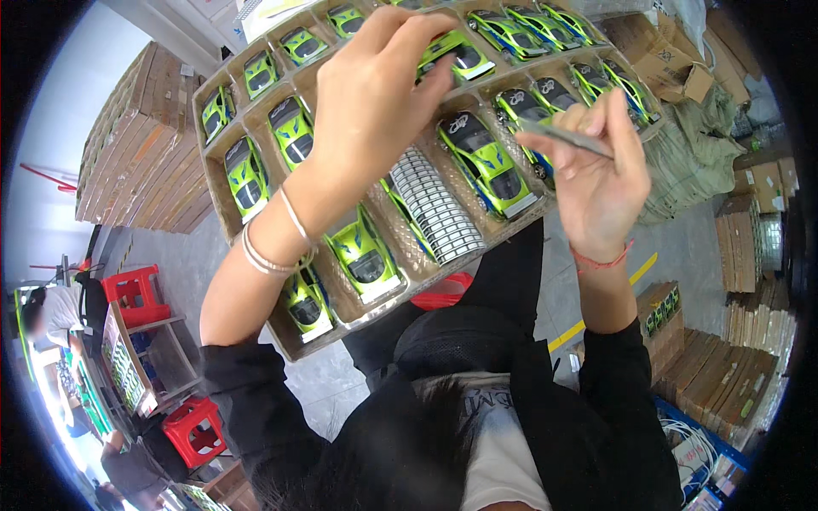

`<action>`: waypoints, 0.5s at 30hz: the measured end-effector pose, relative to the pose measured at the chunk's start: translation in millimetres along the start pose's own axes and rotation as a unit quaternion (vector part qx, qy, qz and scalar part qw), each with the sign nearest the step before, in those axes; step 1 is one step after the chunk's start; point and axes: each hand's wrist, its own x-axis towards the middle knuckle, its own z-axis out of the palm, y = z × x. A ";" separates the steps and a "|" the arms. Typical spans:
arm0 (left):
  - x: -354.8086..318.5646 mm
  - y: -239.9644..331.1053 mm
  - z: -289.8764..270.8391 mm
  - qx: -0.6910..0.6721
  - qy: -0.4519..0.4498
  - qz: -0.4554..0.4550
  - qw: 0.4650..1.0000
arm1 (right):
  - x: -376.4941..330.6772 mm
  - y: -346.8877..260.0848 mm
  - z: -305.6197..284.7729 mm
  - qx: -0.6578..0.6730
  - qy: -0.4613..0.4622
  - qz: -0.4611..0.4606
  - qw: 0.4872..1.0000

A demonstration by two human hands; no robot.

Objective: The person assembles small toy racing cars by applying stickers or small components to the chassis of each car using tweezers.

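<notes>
Head view: the left hand (pixel 375 94) bends over a lime-green toy car with dark windows (pixel 467 60) in the far-middle part of a brown compartmented tray (pixel 412 262); can't tell if it's gripping or just touching. The right hand (pixel 601 166) has a narrow pinch on 1 thin, flat grey strip (pixel 567 138). I'd steady the car and keep that strip off its paint. Watch the dividers and the curved black-and-white gridded sheet (pixel 436 207); cells look tight, so the roomier path's probably above the rim.
</notes>
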 end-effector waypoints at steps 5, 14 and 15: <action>-18.8 -52.4 32.9 0.035 -0.105 -0.008 0.994 | -9.1 10.3 -7.5 -0.031 0.023 0.047 0.998; -36.2 -51.0 -33.9 0.000 -0.205 -0.091 0.974 | 17.9 17.9 -12.9 -0.224 -0.063 -0.039 0.972; -41.3 -52.1 -38.2 -0.005 -0.231 -0.107 0.967 | 32.2 14.9 -13.1 -0.333 -0.080 -0.096 0.935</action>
